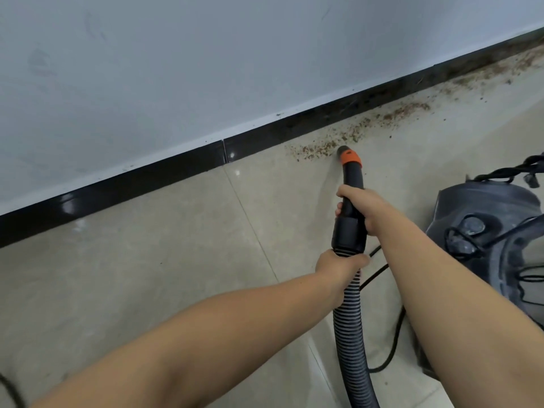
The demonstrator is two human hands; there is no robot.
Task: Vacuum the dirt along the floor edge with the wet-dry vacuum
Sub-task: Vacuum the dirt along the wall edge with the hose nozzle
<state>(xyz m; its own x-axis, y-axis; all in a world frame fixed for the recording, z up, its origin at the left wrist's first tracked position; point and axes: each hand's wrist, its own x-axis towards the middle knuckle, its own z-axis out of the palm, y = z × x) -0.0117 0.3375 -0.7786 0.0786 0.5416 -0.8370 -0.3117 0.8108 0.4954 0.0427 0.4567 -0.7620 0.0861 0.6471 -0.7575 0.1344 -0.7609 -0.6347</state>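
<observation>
You are holding the vacuum's black nozzle tube [351, 192] with both hands. Your right hand [363, 209] is clamping its grip around the tube's rigid upper part, and your left hand [338, 265] is wrapping its grip around the ribbed hose [350, 319] just behind the cuff. Neither grip is open; both are closing fully on the wand.

The orange-collared nozzle tip [346, 153] is pointing straight ahead of your right grip, and it is sitting at the near-left end of the dirt [323, 148]. From that grip, the band of brown crumbs is running forward and to the right — along the dark skirting board [265, 134], thickening toward the far corner [500, 66]. Its long axis is following the wall, not the wand, so the coming sweep looks like it calls for sliding the tip rightward along the edge rather than pushing further forward. Your right hand is the nearer one to the dirt and is likely doing the steering.

The vacuum canister [485, 225] is standing on the floor to the right of both grips — close beside your right forearm, with its cord [391, 343] trailing under it.
</observation>
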